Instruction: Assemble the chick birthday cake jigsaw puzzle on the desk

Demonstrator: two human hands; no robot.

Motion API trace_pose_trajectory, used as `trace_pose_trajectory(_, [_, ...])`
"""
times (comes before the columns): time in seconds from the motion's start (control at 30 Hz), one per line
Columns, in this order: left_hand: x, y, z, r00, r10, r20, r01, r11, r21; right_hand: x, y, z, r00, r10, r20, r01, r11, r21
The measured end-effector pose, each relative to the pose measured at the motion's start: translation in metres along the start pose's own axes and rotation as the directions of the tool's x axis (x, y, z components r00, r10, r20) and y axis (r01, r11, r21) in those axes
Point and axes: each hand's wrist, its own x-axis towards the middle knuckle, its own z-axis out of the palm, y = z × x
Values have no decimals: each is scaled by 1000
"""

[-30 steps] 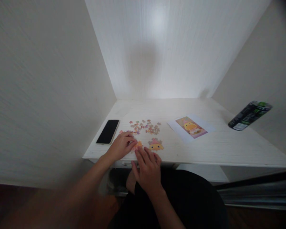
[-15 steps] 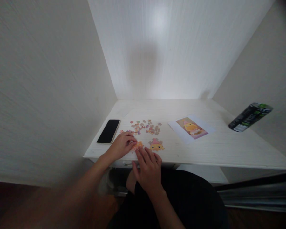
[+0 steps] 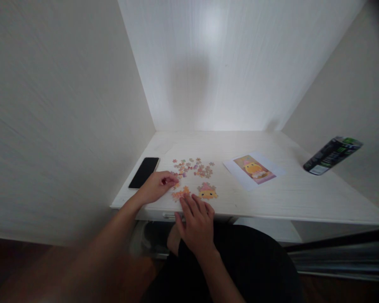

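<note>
Loose jigsaw pieces (image 3: 194,167) lie scattered on the white desk (image 3: 271,202). Nearer the front edge sit two small joined clusters: an orange one (image 3: 180,193) and one with a yellow chick face (image 3: 207,192). My left hand (image 3: 154,187) is lifted slightly beside the loose pieces, its fingertips pinched on a small puzzle piece (image 3: 168,181). My right hand (image 3: 196,221) rests at the desk's front edge, fingers spread flat, its tips just below the orange cluster.
A black phone (image 3: 144,172) lies face up at the left of the desk. A printed chick picture on white paper (image 3: 254,169) lies to the right. A dark can with green markings (image 3: 332,155) lies tilted against the right wall. Walls enclose three sides.
My left hand has drawn back from the orange cluster toward the left and turned up, now pinching a small piece. The orange cluster is uncovered. My right hand has stayed put.
</note>
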Motion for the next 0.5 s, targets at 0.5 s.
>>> trace_pose_trajectory(0.5, [5, -4, -8, 979, 133, 155, -149, 984, 101, 2, -2, -3, 1000, -1, -22, 1, 1000, -5])
